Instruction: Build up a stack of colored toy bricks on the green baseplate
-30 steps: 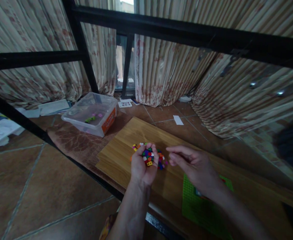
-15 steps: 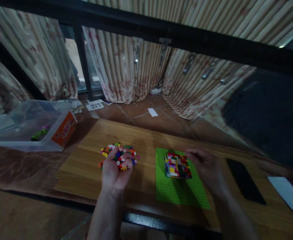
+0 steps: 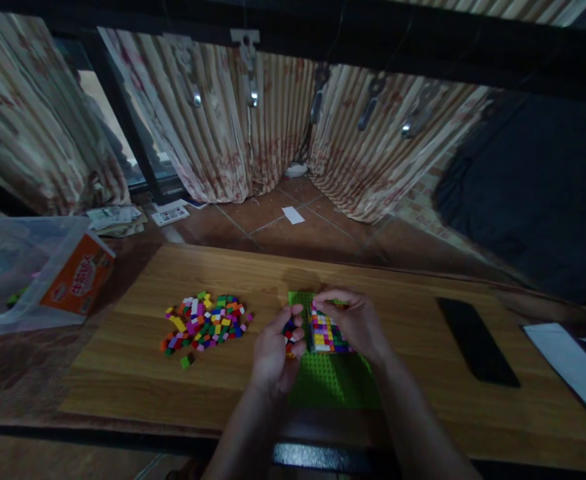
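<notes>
My left hand (image 3: 277, 350) is curled, palm up, around several small toy bricks (image 3: 289, 337), just left of a multicoloured brick block (image 3: 324, 330). That block stands on a green baseplate (image 3: 323, 390). Over its far left corner, my right hand (image 3: 355, 323) has thumb and forefinger pinched together at a small pink brick (image 3: 315, 305); whether the brick is in the fingers or seated on the block is hard to make out. The right hand hides much of the block's right side. Further left lies a loose pile of coloured bricks (image 3: 213, 323).
The wooden tabletop (image 3: 137, 363) carries a black phone-like slab (image 3: 477, 341) on the right, with a white sheet (image 3: 570, 367) beyond it. A clear plastic bin (image 3: 27, 323) with an orange label stands at the left. Striped curtains (image 3: 223, 133) hang behind.
My left hand has moved right from above the brick pile to beside the block, carrying bricks. The right hand has come in over the block's far left corner. The view has shifted.
</notes>
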A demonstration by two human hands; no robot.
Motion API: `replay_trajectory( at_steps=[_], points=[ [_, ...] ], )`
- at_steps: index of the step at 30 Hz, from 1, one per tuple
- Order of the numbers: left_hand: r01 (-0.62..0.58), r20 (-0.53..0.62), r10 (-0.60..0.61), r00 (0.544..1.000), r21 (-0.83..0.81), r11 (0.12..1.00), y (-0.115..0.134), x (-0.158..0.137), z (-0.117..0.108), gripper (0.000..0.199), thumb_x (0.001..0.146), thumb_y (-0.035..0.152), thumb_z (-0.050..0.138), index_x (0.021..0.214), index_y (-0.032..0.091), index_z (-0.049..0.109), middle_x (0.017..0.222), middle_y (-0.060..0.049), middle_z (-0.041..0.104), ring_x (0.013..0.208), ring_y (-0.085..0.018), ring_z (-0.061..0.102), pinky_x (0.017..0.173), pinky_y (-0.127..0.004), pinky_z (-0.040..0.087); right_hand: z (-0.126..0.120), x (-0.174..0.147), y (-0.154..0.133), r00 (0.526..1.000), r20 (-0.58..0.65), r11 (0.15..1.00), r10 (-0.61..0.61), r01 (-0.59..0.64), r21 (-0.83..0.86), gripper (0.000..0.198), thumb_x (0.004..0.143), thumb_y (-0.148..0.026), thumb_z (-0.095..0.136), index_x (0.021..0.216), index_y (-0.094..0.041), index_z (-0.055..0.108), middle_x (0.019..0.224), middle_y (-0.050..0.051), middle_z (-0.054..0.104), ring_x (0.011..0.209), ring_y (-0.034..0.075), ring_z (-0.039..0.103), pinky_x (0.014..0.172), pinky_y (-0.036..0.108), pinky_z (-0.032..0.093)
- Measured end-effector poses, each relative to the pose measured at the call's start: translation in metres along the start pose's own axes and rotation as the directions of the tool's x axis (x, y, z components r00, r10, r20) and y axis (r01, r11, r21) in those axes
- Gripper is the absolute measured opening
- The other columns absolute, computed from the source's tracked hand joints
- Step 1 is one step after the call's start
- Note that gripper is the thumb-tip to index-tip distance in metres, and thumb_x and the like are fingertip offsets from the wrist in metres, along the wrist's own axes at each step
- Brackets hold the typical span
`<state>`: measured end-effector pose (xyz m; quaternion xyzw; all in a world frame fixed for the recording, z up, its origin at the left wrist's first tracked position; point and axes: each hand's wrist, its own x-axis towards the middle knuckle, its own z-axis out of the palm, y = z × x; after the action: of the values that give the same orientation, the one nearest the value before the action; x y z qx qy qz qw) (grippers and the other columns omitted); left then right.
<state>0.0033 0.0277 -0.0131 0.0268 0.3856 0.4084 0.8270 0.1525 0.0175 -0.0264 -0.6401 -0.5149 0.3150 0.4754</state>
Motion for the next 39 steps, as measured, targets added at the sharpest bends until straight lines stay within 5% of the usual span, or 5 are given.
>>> replay_trajectory(
  at_steps=[12,23,32,36,39],
  points=[
    [-0.183,0.012,0.185,0.983,0.227,0.957,-0.021,0.018,0.005,0.024,0.07,0.025,0.067,0.09,0.011,0.067,0.064,0.004,0.05,0.043,-0.002,0.038,0.038,-0.014,0.02,0.003,0.0,-0.005,0.992,0.022,0.992,0.121,-0.122,0.032,0.014,0.075,-0.03,0.067,0.079,-0.02,0.076,0.076,0.002,0.074,0.068,0.017,0.066,0.062,0.027,0.049],
    [-0.174,-0.006,0.182,0.983,0.257,0.951,-0.021,0.017,0.006,0.022,0.07,0.028,0.07,0.084,0.012,0.069,0.061,0.004,0.05,0.041,-0.001,0.036,0.037,-0.013,0.019,0.0,0.001,-0.011,0.998,0.04,0.994,0.043,-0.039,-0.101,0.02,0.079,-0.023,0.059,0.092,-0.023,0.074,0.092,0.002,0.076,0.087,0.019,0.069,0.084,0.035,0.051],
    [0.003,-0.002,-0.003,1.0,-0.234,0.972,-0.005,0.012,0.004,0.016,0.087,0.013,0.049,0.084,0.007,0.064,0.063,0.0,0.05,0.043,-0.001,0.039,0.036,-0.009,0.03,-0.004,-0.01,-0.001,0.998,-0.062,0.994,-0.023,0.016,-0.109,0.031,0.08,-0.029,0.064,0.111,-0.025,0.068,0.106,0.004,0.072,0.101,0.022,0.065,0.095,0.041,0.046],
    [-0.04,-0.014,0.038,0.999,-0.362,0.931,0.005,0.006,0.009,0.018,0.088,0.013,0.048,0.087,0.008,0.066,0.072,-0.006,0.06,0.058,-0.007,0.056,0.051,-0.014,0.05,-0.006,-0.027,-0.017,0.986,-0.161,0.996,-0.045,0.031,-0.089,0.019,0.084,-0.035,0.062,0.096,-0.026,0.073,0.104,0.004,0.072,0.098,0.022,0.066,0.089,0.038,0.048],
    [-0.11,-0.031,0.106,0.994,-0.393,0.913,0.007,0.003,0.012,0.019,0.087,0.012,0.049,0.087,0.009,0.068,0.081,-0.009,0.066,0.071,-0.011,0.064,0.065,-0.021,0.056,-0.003,-0.038,-0.034,0.997,-0.055,0.998,-0.059,0.057,-0.041,0.016,0.084,-0.035,0.063,0.093,-0.028,0.074,0.097,0.002,0.074,0.089,0.02,0.067,0.078,0.033,0.051]
  ],
)
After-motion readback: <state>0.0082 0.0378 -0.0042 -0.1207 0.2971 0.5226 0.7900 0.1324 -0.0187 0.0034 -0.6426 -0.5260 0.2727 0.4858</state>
